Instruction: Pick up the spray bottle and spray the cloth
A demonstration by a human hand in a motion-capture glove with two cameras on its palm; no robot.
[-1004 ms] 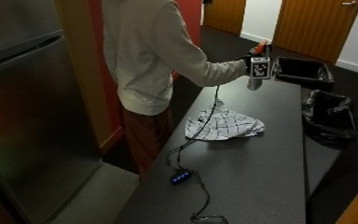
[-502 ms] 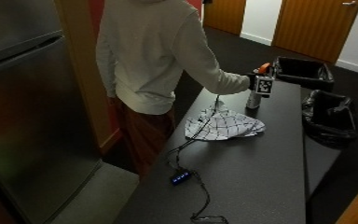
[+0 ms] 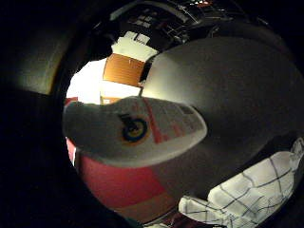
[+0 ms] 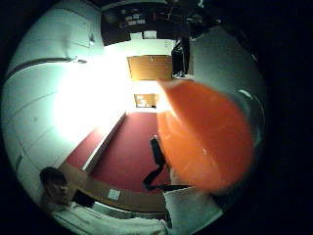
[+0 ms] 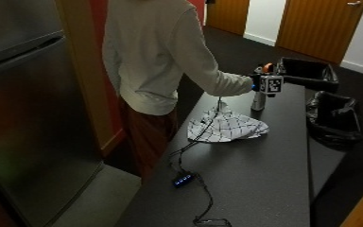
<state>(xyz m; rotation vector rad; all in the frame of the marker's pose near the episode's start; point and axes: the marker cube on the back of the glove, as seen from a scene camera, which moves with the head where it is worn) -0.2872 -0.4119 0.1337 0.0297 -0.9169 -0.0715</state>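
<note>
Outside view: set high beside the surface (image 5: pixel 257 165), looking down its length toward the grip (image 5: pixel 261 84) at the far end, well back from it. Thumb-side palm view: pressed close against the orange spray head (image 4: pixel 205 142), facing past it into the room. Little-finger-side palm view: close on the labelled bottle body (image 3: pixel 137 130), facing along the surface. Shared with outside view: checked cloth (image 3: pixel 251 192) lying near the grip.

Dark bench (image 5: pixel 263 175) seen lengthwise. A checked cloth (image 5: pixel 227 126) lies crumpled on it near the person's side. Beyond the cloth stands the bottle (image 5: pixel 258 100), its base apparently on the surface. A cable (image 5: pixel 191 156) trails from the cloth towards the near end.
</note>
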